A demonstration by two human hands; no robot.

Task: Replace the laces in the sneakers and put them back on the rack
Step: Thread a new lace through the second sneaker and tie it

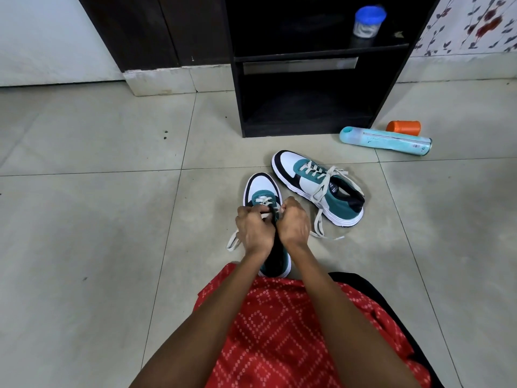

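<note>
Pinching the cream lace (233,241) of the near sneaker (261,186) with left hand (256,228) and right hand (293,222), each grip clamped on it above the eyelets. Has that sneaker upright on the floor (112,219), in front of the rack (307,107), toe toward it. Has the second sneaker (319,189), laced with loose ends, nearer the rack. Just right of the rack: teal bottle (386,141), orange cup (403,127).

Rack (238,102): lower bay open at front; blue-lid jar (368,21) on upper shelf, rt. Laced sneaker (316,189) lies before rack, teal bottle (386,141) + orange cup (403,127) at its rt.
</note>
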